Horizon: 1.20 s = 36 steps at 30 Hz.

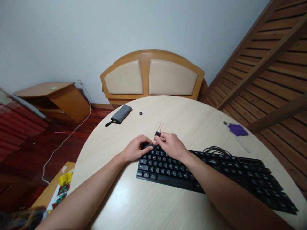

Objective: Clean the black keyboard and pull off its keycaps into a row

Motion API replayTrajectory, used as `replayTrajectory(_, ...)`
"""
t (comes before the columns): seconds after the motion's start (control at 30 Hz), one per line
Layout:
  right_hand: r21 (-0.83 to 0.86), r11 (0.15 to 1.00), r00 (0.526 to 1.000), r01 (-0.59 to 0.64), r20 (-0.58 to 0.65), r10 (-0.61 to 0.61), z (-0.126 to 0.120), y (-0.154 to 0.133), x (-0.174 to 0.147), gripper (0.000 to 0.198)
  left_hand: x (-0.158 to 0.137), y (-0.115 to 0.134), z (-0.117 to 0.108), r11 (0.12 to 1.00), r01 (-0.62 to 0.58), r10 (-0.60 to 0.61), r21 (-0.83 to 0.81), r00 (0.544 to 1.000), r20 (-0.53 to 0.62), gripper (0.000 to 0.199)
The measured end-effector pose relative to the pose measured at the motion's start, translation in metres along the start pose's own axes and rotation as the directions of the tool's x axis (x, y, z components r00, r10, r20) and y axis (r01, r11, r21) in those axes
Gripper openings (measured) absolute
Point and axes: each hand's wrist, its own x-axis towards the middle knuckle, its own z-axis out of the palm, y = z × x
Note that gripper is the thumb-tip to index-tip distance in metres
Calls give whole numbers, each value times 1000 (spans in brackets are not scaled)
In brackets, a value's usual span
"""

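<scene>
On the round table (115,198), a black keyboard (165,164) lies near, stretching to the right. At its far left corner, the left hand (135,149) touches the keys; you cannot tell if it grips one. Beside it, the right hand (172,146) pinches a wire keycap puller (157,134). One small black keycap (140,113) sits loose, farther away and left.

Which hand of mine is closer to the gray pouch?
Left. Your left hand, at the keyboard, is nearer you and to the right of the gray pouch; your right hand, holding the wire tool, is farther right.
</scene>
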Motion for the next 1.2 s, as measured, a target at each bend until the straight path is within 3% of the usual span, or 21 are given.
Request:
replayTrajectory(0.17, 126, 991, 999, -33, 17, 31, 1, 3, 2, 26, 0, 1, -1, 1000, 4, -4, -9, 1000, 1, 20)
replayTrajectory(0.77, 162, 986, 999, -42, -5, 43, 4, 5, 3, 28, -1, -4, 3, 992, -33, 26, -120, 998, -64, 17)
replayTrajectory(0.93, 166, 985, 999, -39, -1, 40, 3, 3, 3, 29, -1, -6, 5, 983, -43, 21, -179, 993, -119, 24)
replayTrajectory(1.2, 168, 985, 999, -29, -14, 32, 4, 6, 4, 29, -1, -3, 0, 990, -138, 133, -42, 986, -101, 19)
